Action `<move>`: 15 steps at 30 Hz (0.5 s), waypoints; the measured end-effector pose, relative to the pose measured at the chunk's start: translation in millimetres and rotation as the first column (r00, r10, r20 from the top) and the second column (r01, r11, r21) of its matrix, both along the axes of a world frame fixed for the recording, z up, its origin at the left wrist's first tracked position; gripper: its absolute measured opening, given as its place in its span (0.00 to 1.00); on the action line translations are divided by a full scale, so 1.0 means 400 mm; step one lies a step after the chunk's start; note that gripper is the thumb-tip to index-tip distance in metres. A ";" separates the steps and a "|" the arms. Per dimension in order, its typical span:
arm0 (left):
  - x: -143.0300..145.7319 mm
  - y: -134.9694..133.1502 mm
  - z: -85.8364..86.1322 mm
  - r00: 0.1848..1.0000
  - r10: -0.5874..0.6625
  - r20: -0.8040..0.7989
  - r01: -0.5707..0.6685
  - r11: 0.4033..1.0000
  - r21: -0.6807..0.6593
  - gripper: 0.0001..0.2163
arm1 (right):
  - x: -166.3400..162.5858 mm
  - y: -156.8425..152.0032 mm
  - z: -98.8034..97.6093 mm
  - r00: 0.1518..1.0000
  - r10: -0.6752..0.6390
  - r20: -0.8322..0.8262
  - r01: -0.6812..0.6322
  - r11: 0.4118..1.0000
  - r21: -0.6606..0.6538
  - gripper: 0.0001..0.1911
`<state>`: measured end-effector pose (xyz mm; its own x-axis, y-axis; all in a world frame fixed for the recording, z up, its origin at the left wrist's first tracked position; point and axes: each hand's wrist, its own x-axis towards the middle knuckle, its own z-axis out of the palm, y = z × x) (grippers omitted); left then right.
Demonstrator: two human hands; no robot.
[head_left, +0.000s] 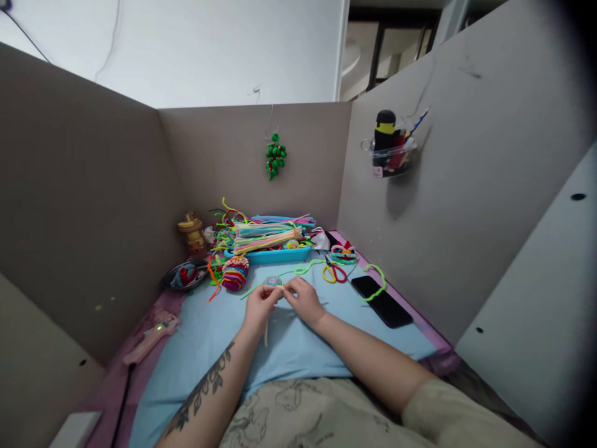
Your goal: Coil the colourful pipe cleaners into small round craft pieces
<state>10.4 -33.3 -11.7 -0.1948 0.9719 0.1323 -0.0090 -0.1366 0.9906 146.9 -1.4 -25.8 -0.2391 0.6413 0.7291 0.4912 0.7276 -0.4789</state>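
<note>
The left hand (pixel 261 303) and right hand (pixel 304 301) pinched the small, round, pink-and-teal fuzzy coil (pixel 273 281) at its near edge. It seemed light, softly bendable—best held by the rim.

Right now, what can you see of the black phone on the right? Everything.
The phone is a black slab with rounded corners, smooth like glass or plastic, its upper face dark with nothing lit. It lies flat on the light blue cloth, slanting from far left to near right. A bent, fuzzy bright-green stem crosses its far end, apparently resting on it. The right hand is well apart from it.
</note>
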 end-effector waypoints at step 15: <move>0.006 -0.008 0.010 0.996 0.028 -0.086 -0.012 0.984 0.177 0.11 | -0.005 0.002 -0.009 0.999 0.052 -0.001 -0.052 0.998 -0.038 0.03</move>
